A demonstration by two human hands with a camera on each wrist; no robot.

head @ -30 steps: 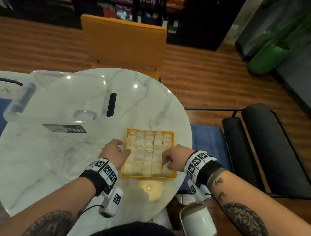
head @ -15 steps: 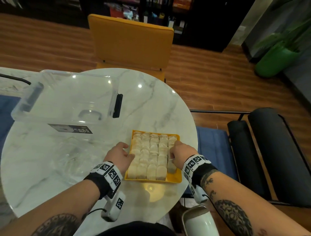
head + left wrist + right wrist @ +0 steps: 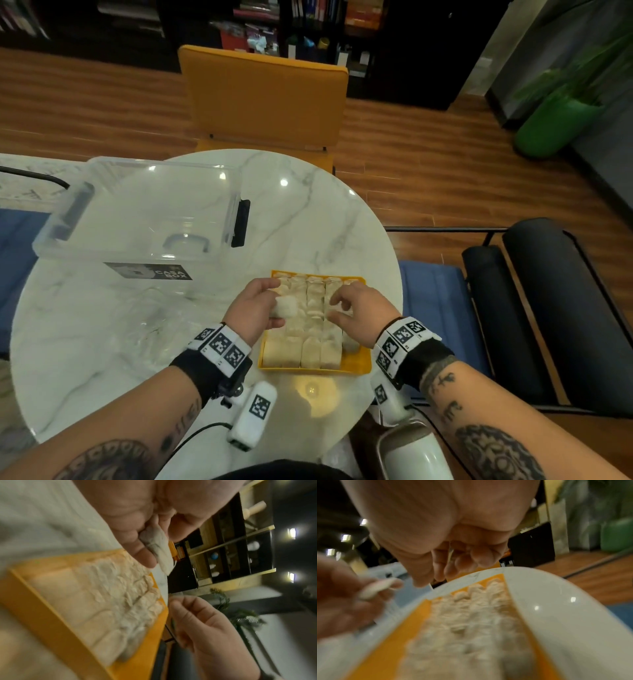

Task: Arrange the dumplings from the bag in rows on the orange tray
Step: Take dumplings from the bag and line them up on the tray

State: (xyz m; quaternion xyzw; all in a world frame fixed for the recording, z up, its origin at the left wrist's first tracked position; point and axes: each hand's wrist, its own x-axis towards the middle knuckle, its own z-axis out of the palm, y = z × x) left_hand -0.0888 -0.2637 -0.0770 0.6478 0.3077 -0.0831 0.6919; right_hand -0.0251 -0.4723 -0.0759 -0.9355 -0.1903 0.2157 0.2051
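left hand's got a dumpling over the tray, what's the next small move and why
Probably lower the dumpling into a free spot along an edge of the orange tray. The left hand pinches it above the rows, which already fill most of the tray, though orange floor shows beside them in both wrist views. The right hand hovers over the rows, fingers loosely curled and holding nothing, free to nudge neighbours aside.
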